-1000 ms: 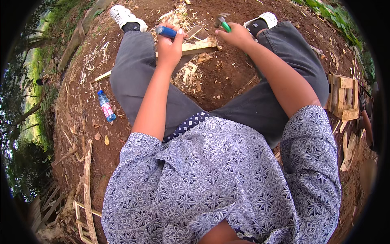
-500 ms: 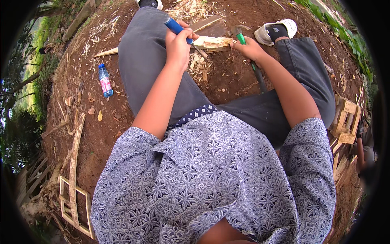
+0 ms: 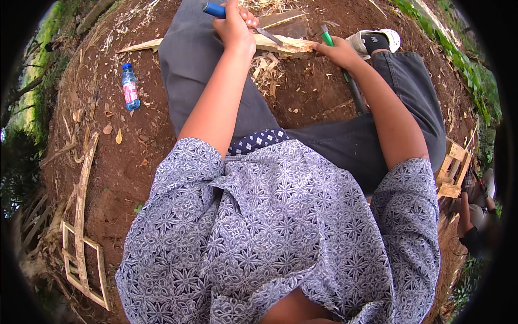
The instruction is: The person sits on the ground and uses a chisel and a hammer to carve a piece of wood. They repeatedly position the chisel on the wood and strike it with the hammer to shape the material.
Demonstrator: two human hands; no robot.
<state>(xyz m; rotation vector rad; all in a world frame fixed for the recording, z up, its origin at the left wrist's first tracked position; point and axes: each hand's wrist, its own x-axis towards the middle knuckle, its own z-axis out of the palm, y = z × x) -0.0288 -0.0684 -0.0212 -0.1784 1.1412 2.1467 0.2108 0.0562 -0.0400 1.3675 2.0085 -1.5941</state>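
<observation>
Bare reddish-brown earth (image 3: 127,175) surrounded the seated person, whose grey trousers (image 3: 189,70) spread nearest, legs parted. At ten o'clock lay a clear blue-capped bottle (image 3: 130,89), well out of the work's way. Toward one o'clock, the right hand (image 3: 339,53) was closed round a hammer (image 3: 354,92) near its head, the shaft trailing back toward the thigh. Its fingertips met the right end of the pale wood strip (image 3: 294,45); whether they pinched it, I could not tell. Just left of noon, the left hand (image 3: 236,29) was wrapped round a blue-handled chisel (image 3: 215,9), its blade slanting toward four o'clock, the tip at the strip.

That strip lay crosswise at twelve, beyond loose shavings (image 3: 264,66) and just short of a brown board (image 3: 288,24). Good work here seemed to call for a low blade angle, shallow bites along the grain and a well-steadied strip. Because the edge pointed toward the right fingertips, keeping them off its line mattered most.
</observation>
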